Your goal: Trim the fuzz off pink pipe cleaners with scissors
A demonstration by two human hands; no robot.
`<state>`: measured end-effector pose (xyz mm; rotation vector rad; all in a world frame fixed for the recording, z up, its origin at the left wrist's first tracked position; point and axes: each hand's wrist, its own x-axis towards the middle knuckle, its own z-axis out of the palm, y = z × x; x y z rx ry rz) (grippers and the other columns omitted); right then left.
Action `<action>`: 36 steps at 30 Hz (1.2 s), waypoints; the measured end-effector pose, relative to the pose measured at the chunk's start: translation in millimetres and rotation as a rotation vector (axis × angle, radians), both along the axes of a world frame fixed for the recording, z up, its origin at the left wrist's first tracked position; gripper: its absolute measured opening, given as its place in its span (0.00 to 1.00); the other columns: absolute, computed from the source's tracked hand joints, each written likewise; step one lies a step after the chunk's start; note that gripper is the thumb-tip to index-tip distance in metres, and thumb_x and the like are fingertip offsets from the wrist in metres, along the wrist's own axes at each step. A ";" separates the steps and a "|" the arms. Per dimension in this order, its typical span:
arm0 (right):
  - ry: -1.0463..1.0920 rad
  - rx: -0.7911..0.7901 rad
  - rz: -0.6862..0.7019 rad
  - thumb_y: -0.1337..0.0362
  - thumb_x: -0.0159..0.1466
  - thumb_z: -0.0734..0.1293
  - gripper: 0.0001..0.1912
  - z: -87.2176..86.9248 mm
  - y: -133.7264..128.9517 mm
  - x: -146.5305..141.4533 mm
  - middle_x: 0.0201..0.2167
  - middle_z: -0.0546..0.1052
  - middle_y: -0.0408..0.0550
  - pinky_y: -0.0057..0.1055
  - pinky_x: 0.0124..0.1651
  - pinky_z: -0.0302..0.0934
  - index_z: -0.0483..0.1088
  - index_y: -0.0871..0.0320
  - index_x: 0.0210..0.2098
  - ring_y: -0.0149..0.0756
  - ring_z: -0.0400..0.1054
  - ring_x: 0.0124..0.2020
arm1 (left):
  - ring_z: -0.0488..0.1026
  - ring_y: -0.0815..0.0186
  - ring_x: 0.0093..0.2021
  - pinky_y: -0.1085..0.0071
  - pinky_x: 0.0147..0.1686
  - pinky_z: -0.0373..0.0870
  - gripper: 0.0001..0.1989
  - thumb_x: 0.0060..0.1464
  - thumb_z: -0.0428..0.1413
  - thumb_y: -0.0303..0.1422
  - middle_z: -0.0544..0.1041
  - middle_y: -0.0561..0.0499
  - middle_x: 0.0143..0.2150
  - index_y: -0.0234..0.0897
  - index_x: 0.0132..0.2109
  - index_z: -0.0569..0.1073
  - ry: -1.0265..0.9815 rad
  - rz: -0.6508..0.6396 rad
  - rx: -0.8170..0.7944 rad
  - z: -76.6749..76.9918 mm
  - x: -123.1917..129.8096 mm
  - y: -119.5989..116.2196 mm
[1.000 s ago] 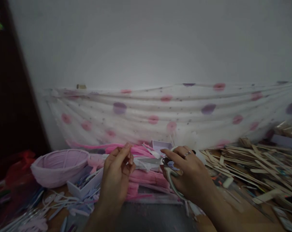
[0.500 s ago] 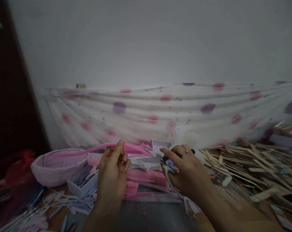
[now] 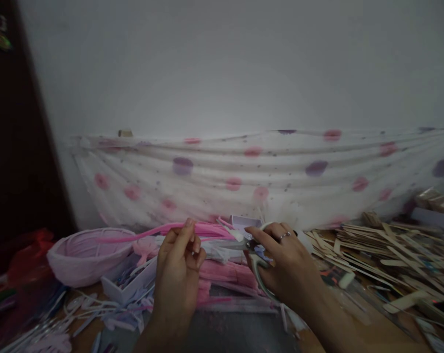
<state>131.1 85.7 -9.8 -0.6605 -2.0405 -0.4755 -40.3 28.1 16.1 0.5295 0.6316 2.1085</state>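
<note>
My left hand (image 3: pixel 180 269) pinches a long pink pipe cleaner (image 3: pixel 144 231) between thumb and fingers. One end of it trails left over the pink basket. My right hand (image 3: pixel 290 267) is wrapped round the pale-handled scissors (image 3: pixel 258 268), whose blades point left toward my left hand. The blades are partly lost against the white and pink material behind, so I cannot tell how far apart they are. Pink bundles (image 3: pixel 227 273) of fuzzy stems lie just beyond and beneath both hands.
At the left sit a light pink basket (image 3: pixel 78 262) and an open box (image 3: pixel 122 289) of small items, with white loops around it. A small lilac box (image 3: pixel 246 221) stands behind. Piled wooden sticks (image 3: pixel 383 245) cover the right side. A dotted cloth (image 3: pixel 214 166) hangs on the wall.
My left hand has shifted slightly right with the pink pipe cleaner, closer to the scissors. The scissor blades, plainly spread earlier, now show less. My right hand has barely moved.
</note>
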 end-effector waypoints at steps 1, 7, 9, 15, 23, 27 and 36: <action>-0.003 0.005 -0.007 0.74 0.54 0.63 0.21 -0.3 0.5 -0.1 0.33 0.69 0.52 0.37 0.38 0.62 0.70 0.63 0.48 0.42 0.62 0.36 | 0.58 0.78 0.18 0.82 0.12 0.52 0.19 0.33 0.69 0.31 0.63 0.60 0.19 0.35 0.23 0.65 -0.004 -0.004 -0.004 -0.5 0.4 -0.2; 0.005 0.051 -0.048 0.75 0.54 0.62 0.20 -4.8 6.0 2.4 0.31 0.69 0.51 0.35 0.35 0.61 0.71 0.62 0.46 0.41 0.63 0.34 | 0.57 0.78 0.18 0.82 0.12 0.52 0.20 0.32 0.70 0.32 0.63 0.60 0.19 0.35 0.24 0.64 -0.006 -0.041 -0.015 -2.1 1.4 -2.2; 0.005 0.046 -0.050 0.74 0.55 0.63 0.19 -5.5 6.0 4.1 0.31 0.69 0.51 0.34 0.35 0.61 0.72 0.61 0.46 0.40 0.63 0.33 | 0.57 0.78 0.18 0.82 0.12 0.52 0.20 0.32 0.70 0.32 0.62 0.61 0.19 0.35 0.24 0.64 -0.006 -0.040 -0.021 -1.6 0.6 -2.2; 0.028 -0.006 -0.023 0.68 0.57 0.66 0.16 -2.6 1.5 4.5 0.32 0.69 0.50 0.34 0.35 0.61 0.72 0.60 0.46 0.40 0.65 0.34 | 0.58 0.78 0.18 0.82 0.13 0.53 0.19 0.34 0.69 0.31 0.63 0.60 0.19 0.35 0.24 0.64 -0.014 -0.046 -0.033 -1.1 -0.8 -1.2; 0.008 -0.025 0.025 0.68 0.58 0.66 0.18 -0.3 0.2 1.7 0.33 0.69 0.51 0.34 0.35 0.62 0.70 0.61 0.48 0.40 0.64 0.34 | 0.58 0.78 0.18 0.82 0.13 0.52 0.19 0.33 0.69 0.31 0.63 0.60 0.19 0.35 0.24 0.64 -0.029 -0.046 -0.022 -0.6 -0.4 -0.8; 0.011 -0.007 0.009 0.69 0.57 0.66 0.17 -2.9 2.5 2.7 0.33 0.69 0.51 0.35 0.36 0.62 0.71 0.61 0.47 0.41 0.65 0.35 | 0.58 0.78 0.18 0.82 0.13 0.52 0.19 0.33 0.69 0.31 0.63 0.61 0.19 0.35 0.24 0.64 -0.042 -0.045 -0.027 -0.1 -0.8 -1.3; 0.006 0.026 -0.013 0.68 0.59 0.65 0.14 -3.5 4.4 1.4 0.30 0.70 0.51 0.33 0.34 0.60 0.73 0.61 0.44 0.40 0.65 0.33 | 0.58 0.78 0.18 0.82 0.12 0.52 0.19 0.33 0.69 0.30 0.62 0.61 0.19 0.35 0.25 0.65 -0.038 -0.088 -0.025 -1.1 -0.5 -2.3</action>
